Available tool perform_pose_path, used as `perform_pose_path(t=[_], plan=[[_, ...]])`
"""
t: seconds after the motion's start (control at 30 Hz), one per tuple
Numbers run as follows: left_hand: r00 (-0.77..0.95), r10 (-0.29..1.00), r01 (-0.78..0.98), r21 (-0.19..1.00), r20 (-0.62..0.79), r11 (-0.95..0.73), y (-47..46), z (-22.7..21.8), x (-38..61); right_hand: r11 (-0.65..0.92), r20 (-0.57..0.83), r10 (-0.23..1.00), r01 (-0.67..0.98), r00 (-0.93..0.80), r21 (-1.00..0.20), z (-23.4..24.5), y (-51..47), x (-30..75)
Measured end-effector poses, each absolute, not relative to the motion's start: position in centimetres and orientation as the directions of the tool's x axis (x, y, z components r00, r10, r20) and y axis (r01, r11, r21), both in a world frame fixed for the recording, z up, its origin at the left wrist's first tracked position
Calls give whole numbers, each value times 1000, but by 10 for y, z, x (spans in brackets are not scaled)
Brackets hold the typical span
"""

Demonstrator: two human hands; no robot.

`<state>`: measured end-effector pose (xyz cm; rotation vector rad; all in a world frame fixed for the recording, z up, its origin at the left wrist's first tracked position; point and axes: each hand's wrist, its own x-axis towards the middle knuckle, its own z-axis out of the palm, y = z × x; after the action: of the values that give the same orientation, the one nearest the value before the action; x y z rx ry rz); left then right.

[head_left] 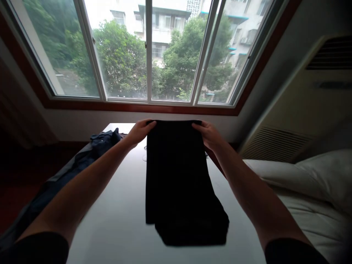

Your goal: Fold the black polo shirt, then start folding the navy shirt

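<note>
A black garment (pixel 178 176), folded into a long strip, hangs from its top edge down onto a white table (pixel 118 220). My left hand (pixel 140 131) is closed on the garment's upper left corner. My right hand (pixel 209 134) is closed on its upper right corner. Both arms are stretched forward, holding the top edge raised above the far part of the table. The garment's lower end lies bunched on the tabletop near me.
A dark blue garment (pixel 82 157) lies along the table's left edge. A bed with a white pillow (pixel 316 176) stands on the right. An air-conditioning unit (pixel 302 110) sits against the right wall. A wide window (pixel 148 51) fills the wall ahead.
</note>
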<state>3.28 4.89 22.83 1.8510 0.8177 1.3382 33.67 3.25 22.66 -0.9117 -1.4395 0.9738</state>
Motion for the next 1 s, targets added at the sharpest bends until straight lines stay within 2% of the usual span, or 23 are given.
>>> perform_pose_path(t=[0.07,0.13,0.27,0.4,0.5,0.57,0.63,0.73,0.8,0.9,1.0], plan=[[260,829,55,850,495,-524,86,240,61,375,375,927,65,-20,-925,238,76,356],[215,818,107,820,534,-563,119,254,88,404,413,908,114,70,-908,252,115,377],[156,690,396,595,707,-700,164,269,136,521,595,774,318,215,-792,270,164,420],[268,633,542,430,726,-722,175,224,174,397,634,698,556,333,-730,235,162,452],[452,634,618,292,627,-730,163,155,189,190,504,790,642,349,-743,175,141,466],[589,679,655,233,439,-719,149,108,190,50,374,862,676,342,-735,131,126,472],[682,679,645,214,271,-734,133,69,185,-88,237,908,709,347,-700,92,115,478],[722,666,630,221,187,-745,117,33,172,-177,156,932,786,327,-592,51,110,478],[720,674,637,230,167,-736,114,23,161,-126,190,949,855,252,-504,34,114,470],[694,702,659,249,163,-710,117,16,148,43,270,961,926,65,-376,19,122,442],[678,715,666,269,171,-695,119,9,137,164,283,955,950,-87,-265,6,131,408]])
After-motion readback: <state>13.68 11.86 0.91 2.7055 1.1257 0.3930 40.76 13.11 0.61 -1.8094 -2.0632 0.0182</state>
